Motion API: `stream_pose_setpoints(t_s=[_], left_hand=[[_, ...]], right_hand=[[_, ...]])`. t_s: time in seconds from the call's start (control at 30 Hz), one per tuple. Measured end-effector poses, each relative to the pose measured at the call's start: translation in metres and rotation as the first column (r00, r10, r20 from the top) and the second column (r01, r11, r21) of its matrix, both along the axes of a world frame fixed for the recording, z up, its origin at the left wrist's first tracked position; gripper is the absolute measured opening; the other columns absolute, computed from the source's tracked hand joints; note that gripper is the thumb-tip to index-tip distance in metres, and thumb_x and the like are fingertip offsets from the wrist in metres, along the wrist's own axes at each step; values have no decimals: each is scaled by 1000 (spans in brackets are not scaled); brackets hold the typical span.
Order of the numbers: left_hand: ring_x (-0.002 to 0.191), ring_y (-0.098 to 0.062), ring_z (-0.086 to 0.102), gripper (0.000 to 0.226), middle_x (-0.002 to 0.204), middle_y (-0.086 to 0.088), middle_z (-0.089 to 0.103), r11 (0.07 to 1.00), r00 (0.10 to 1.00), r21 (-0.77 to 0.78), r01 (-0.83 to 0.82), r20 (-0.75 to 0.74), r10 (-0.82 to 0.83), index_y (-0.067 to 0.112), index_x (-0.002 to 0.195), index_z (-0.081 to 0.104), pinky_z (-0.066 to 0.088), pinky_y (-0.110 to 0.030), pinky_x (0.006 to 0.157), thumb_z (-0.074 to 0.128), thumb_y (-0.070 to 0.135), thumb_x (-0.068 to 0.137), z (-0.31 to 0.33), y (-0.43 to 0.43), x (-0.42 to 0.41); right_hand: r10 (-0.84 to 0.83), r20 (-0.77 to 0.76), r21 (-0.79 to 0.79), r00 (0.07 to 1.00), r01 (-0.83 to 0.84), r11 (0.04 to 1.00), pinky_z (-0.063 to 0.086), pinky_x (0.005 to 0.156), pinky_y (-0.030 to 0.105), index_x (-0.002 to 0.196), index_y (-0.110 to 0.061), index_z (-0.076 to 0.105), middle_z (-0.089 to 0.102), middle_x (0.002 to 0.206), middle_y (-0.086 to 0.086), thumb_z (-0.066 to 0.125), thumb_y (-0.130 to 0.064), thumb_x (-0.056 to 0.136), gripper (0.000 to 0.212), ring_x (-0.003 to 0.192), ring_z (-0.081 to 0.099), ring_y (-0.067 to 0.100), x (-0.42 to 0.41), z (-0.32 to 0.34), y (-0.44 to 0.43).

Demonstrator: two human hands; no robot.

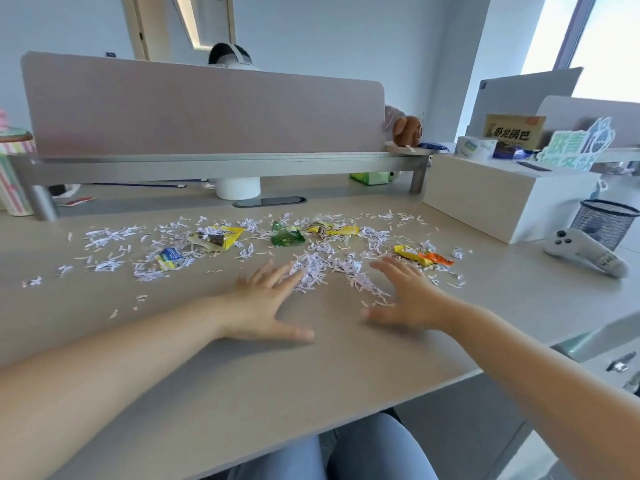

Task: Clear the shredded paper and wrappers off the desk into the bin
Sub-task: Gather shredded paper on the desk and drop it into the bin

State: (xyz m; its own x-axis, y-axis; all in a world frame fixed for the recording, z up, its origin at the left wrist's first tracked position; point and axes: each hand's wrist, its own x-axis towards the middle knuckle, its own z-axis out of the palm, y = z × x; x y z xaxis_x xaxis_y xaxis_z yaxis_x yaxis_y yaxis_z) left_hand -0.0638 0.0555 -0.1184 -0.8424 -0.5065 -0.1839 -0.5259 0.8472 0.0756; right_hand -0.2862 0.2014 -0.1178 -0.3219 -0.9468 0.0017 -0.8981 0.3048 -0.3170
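Shredded white paper [325,268] lies scattered in a wide band across the beige desk [242,375]. Among it lie several wrappers: a yellow one [221,237], a green one [285,237], another yellow one [334,229], a blue-white one [169,256] and a yellow-orange one [424,257]. My left hand [266,306] rests flat on the desk with fingers spread, fingertips at the left edge of the middle heap. My right hand [405,296] lies open on the heap's right side. Neither hand holds anything. A black mesh bin [604,221] stands at the right edge.
A pink divider panel [207,109] on a grey shelf closes the back. A white box [491,192] and a white game controller [585,252] sit at the right. A striped container [14,174] stands at far left. Another person sits behind the divider.
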Motion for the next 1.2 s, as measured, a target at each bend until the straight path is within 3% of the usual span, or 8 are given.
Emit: stream_pose_setpoints(t_s=[0.07,0.13,0.33,0.5,0.67,0.8,0.97,1.2], left_hand=[[141,-22,-28,134,153,8,-28,999,996,6,37,80,-38,35,141,-25,-2,-58,116,5,100,27,-7,0,1],[140,-23,-30,128,153,8,-29,1000,999,11,16,44,-16,35,141,-25,-5,-59,115,0,99,33,-10,-8,-10],[140,-24,-30,77,154,8,-28,999,997,-23,-33,-74,31,36,144,-16,-6,-60,114,27,66,87,-13,-46,-63],[147,-19,6,54,158,1,11,993,965,-2,120,-237,-117,26,148,14,7,-30,118,32,38,98,-12,-71,-91],[114,-28,43,48,125,-10,47,987,952,-149,57,-288,-99,10,121,50,36,-36,98,29,43,93,-14,-75,-91],[106,-33,51,34,114,-13,50,986,965,-157,-49,-261,7,9,106,45,42,-39,84,36,40,96,-12,-66,-88],[100,-34,56,28,108,-17,58,987,969,-142,-80,-243,44,9,101,48,40,-36,73,35,34,97,-7,-64,-83],[68,-27,40,30,65,-5,42,952,808,12,-305,-526,266,12,73,34,24,-32,59,38,30,97,42,-85,-4]], right_hand=[[-7,-91,145,996,20,989,2,118,52,144,-38,4,-5,158,-6,45,-82,61,103,146,-9,23,-3,-10,2],[-5,-121,124,993,20,992,-1,118,53,145,-37,-1,-6,158,-4,40,-82,65,100,145,-10,23,-1,-15,-9],[-41,-129,93,991,53,994,-1,117,56,144,-37,-5,-8,158,-1,33,-84,66,99,145,-12,28,-5,-15,-69],[-61,-90,-9,994,60,998,7,117,52,141,-45,12,5,158,-3,36,-79,72,80,145,0,28,-26,-15,-108],[161,-105,-137,981,-174,975,36,105,41,126,-28,50,50,131,3,42,-64,79,60,125,41,26,-29,-11,-126],[200,-96,-195,975,-216,957,46,84,35,102,-16,59,57,107,5,53,-42,87,31,101,55,25,-25,-10,-128],[154,-24,-214,988,-156,964,34,61,28,81,-13,53,54,77,6,53,-33,90,22,75,49,25,-13,-2,-129],[285,182,-486,941,-166,858,29,51,22,80,7,52,42,60,7,54,-25,90,34,58,35,20,52,51,-174]])
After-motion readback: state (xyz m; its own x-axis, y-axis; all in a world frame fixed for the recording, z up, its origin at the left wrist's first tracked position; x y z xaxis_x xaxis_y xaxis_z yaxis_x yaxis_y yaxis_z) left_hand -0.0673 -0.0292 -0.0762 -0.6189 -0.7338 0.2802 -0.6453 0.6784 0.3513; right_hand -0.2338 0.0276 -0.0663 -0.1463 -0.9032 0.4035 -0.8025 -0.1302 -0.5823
